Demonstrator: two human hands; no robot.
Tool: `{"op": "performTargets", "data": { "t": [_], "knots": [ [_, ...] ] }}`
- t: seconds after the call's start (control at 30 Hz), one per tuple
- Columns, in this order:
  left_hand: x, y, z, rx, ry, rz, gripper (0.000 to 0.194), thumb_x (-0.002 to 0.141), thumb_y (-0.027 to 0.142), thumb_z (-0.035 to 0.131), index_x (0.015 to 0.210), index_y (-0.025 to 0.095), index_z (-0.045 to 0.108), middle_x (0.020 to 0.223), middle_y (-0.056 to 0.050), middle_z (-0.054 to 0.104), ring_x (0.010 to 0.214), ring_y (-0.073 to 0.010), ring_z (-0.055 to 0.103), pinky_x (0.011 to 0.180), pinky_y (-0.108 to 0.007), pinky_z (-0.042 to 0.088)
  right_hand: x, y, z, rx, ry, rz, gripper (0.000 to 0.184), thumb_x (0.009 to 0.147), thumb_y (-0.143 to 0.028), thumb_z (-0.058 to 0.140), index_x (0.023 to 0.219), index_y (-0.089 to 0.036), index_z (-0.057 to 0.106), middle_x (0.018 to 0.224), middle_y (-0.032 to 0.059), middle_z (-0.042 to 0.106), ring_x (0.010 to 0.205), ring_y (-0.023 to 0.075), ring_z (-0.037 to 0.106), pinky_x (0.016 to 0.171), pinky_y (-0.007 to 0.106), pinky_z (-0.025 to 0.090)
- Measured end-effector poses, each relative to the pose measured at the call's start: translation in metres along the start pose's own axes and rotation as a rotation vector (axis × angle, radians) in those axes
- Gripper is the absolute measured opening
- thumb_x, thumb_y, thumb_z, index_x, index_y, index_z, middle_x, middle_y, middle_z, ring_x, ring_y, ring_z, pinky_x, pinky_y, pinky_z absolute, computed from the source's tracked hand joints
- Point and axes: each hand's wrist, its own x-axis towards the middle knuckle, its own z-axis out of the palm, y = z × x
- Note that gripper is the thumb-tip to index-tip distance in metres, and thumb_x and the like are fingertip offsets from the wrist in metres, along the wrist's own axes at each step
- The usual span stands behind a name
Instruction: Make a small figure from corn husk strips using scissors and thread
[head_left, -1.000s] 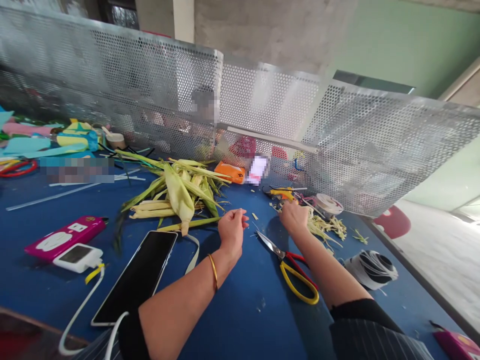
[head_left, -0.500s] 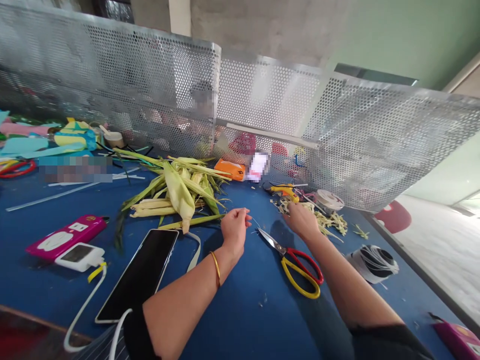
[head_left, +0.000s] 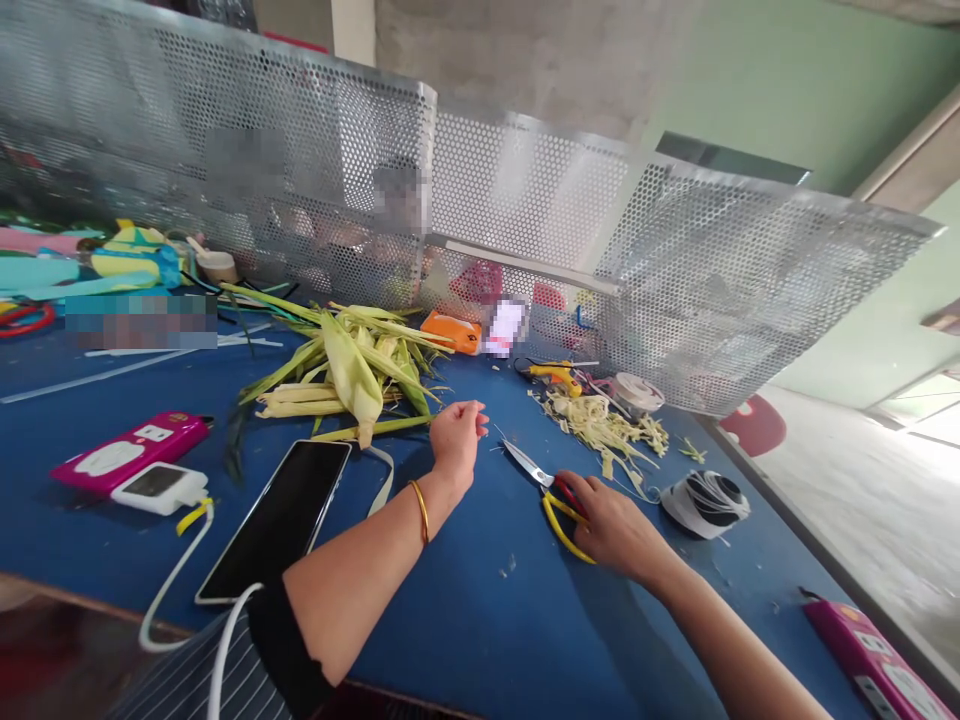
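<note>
My left hand rests on the blue table, fingers pinched together on something too thin to make out. A gold bangle circles its wrist. My right hand lies over the red and yellow handles of the scissors, fingers curled on them; the steel blades point up and left toward my left hand. A heap of green and pale leaf strips lies just behind my left hand.
A tablet with a white cable lies at my left, beside a pink power strip and a white device. Shredded leaf scraps, a tape roll, a grey spool and an orange box lie before the perforated metal screen.
My right hand has drawn back from the scrap pile toward me and come down on the scissors' handles. My left hand has stayed in place, still pinched.
</note>
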Motion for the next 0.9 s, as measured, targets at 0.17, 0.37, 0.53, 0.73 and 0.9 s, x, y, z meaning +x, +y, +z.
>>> {"op": "performTargets", "data": {
  "t": [0.17, 0.37, 0.53, 0.73, 0.9],
  "knots": [
    [0.004, 0.0, -0.001, -0.003, 0.028, 0.029, 0.016, 0.071, 0.029, 0.061, 0.07, 0.013, 0.067, 0.059, 0.0, 0.061, 0.047, -0.0069, 0.051, 0.048, -0.019, 0.04, -0.001, -0.008, 0.009, 0.311, 0.032, -0.025, 0.064, 0.075, -0.014, 0.051, 0.138, -0.021, 0.05, 0.113, 0.0076, 0.069, 0.09, 0.0211, 0.066, 0.075, 0.025, 0.046],
    [0.007, 0.0, -0.001, 0.001, 0.026, 0.058, 0.018, 0.074, 0.029, 0.058, 0.075, 0.014, 0.068, 0.059, 0.001, 0.061, 0.047, -0.0072, 0.053, 0.049, -0.019, 0.04, 0.012, 0.003, 0.012, 0.816, -0.018, -0.092, 0.047, 0.077, -0.034, 0.061, 0.121, -0.021, 0.069, 0.1, 0.0012, 0.075, 0.081, 0.0181, 0.066, 0.071, 0.024, 0.051],
    [0.006, -0.001, -0.001, 0.002, 0.026, 0.035, 0.017, 0.073, 0.029, 0.06, 0.073, 0.014, 0.067, 0.058, 0.0, 0.06, 0.046, -0.0074, 0.052, 0.048, -0.019, 0.038, 0.04, 0.052, 0.005, 0.881, 0.246, 0.368, 0.051, 0.067, -0.037, 0.066, 0.11, -0.012, 0.074, 0.062, 0.0023, 0.065, 0.049, 0.0131, 0.05, 0.044, 0.023, 0.037],
    [0.004, -0.001, 0.001, 0.003, 0.004, 0.016, 0.017, 0.072, 0.029, 0.06, 0.073, 0.014, 0.068, 0.059, 0.0, 0.061, 0.046, -0.0071, 0.052, 0.047, -0.019, 0.039, 0.008, 0.039, 0.001, 1.136, 0.044, 0.211, 0.067, 0.064, -0.049, 0.072, 0.121, -0.015, 0.069, 0.058, -0.0025, 0.055, 0.043, 0.0075, 0.039, 0.04, 0.02, 0.026],
    [0.0, -0.003, 0.001, 0.019, -0.011, -0.019, 0.017, 0.071, 0.03, 0.063, 0.072, 0.014, 0.067, 0.058, 0.0, 0.061, 0.047, -0.0071, 0.052, 0.048, -0.019, 0.038, 0.016, 0.032, 0.003, 1.039, -0.024, 0.272, 0.058, 0.063, -0.044, 0.07, 0.115, -0.018, 0.073, 0.073, 0.0031, 0.07, 0.053, 0.0123, 0.052, 0.047, 0.022, 0.038]
  ]
}}
